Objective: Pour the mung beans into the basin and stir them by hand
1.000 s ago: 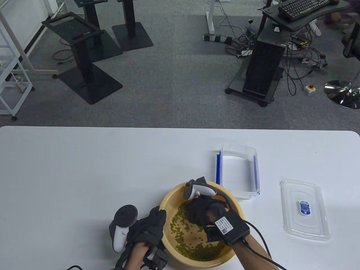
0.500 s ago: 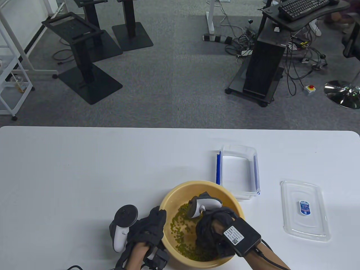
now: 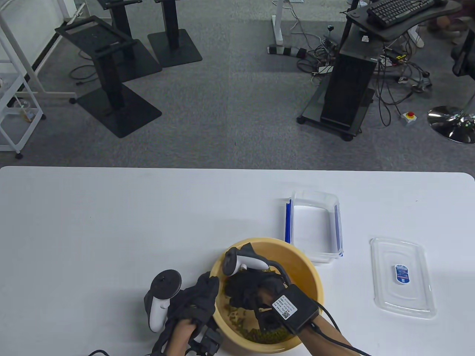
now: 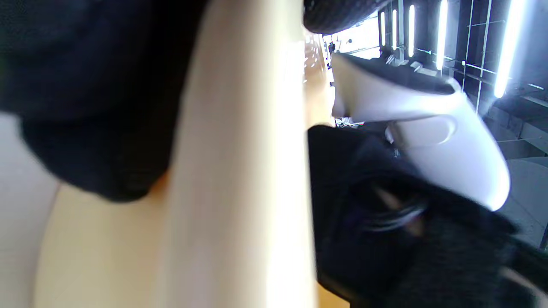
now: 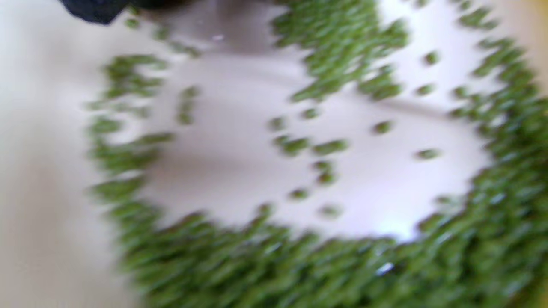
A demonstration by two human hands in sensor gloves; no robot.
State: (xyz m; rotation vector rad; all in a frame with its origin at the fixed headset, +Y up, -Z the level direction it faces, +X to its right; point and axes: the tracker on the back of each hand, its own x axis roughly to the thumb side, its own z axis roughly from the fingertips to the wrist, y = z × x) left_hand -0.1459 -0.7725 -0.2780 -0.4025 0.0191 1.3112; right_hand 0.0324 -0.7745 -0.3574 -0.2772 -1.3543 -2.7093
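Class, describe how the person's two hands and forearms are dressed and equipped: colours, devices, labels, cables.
Both the left hand and right hand wear black gloves, each topped by a white-and-black tracker. A black box with a white QR label sits on the right wrist, trailing a black cable. Forearms are bare.

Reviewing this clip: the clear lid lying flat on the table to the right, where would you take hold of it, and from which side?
Take the clear rectangular plastic lid by its near short edge, coming in from the right. It lies flat on the white table, so fingers need the raised rim; that side is free.
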